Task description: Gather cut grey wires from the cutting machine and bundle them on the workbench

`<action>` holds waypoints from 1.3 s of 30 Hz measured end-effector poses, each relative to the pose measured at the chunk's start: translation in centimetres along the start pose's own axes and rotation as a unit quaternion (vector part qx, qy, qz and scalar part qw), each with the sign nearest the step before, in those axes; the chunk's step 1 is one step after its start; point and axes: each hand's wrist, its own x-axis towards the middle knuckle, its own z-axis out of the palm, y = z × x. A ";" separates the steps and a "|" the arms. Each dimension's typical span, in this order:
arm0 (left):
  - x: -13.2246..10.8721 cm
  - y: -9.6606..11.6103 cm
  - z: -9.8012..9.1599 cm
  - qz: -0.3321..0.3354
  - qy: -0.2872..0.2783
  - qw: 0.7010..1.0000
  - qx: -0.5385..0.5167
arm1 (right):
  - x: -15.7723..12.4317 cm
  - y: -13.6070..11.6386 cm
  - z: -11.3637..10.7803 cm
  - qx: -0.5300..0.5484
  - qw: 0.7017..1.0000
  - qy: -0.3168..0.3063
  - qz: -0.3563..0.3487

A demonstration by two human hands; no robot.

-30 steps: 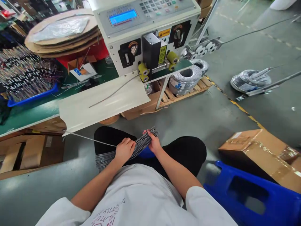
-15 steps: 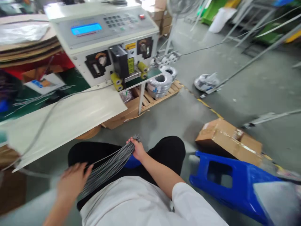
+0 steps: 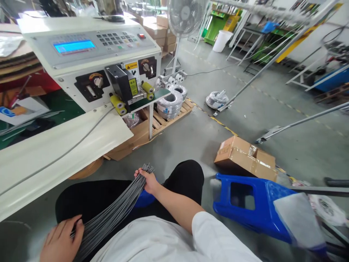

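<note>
A bundle of grey cut wires lies slanted across my lap. My right hand is closed round its upper end, near my knee. My left hand grips the lower end at the bottom left, fingers curled over the strands. In front of me stands a white wire-cutting machine with a blue display and yellow rollers. One grey wire runs out of it along a cream chute.
A blue plastic stool lies on its side at my right, beside a taped cardboard box. Wire coils sit on a wooden pallet under the machine. A fan and metal racks stand further back on the grey floor.
My left hand has slid down the bundle from near its middle to its lower end. My right hand has kept hold of the top end. The view has swung up and to the right.
</note>
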 end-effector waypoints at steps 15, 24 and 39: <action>21.7 8.5 -6.8 0.039 0.184 0.981 0.045 | -0.5 -0.9 0.1 -0.065 0.998 0.014 -0.008; 20.6 6.9 -6.7 0.015 0.108 0.993 0.054 | -0.4 -1.1 -0.2 -0.043 0.999 -0.001 0.013; 5.1 7.4 -3.4 0.113 0.096 0.989 0.028 | 0.3 -0.9 0.8 -0.058 0.998 0.016 0.030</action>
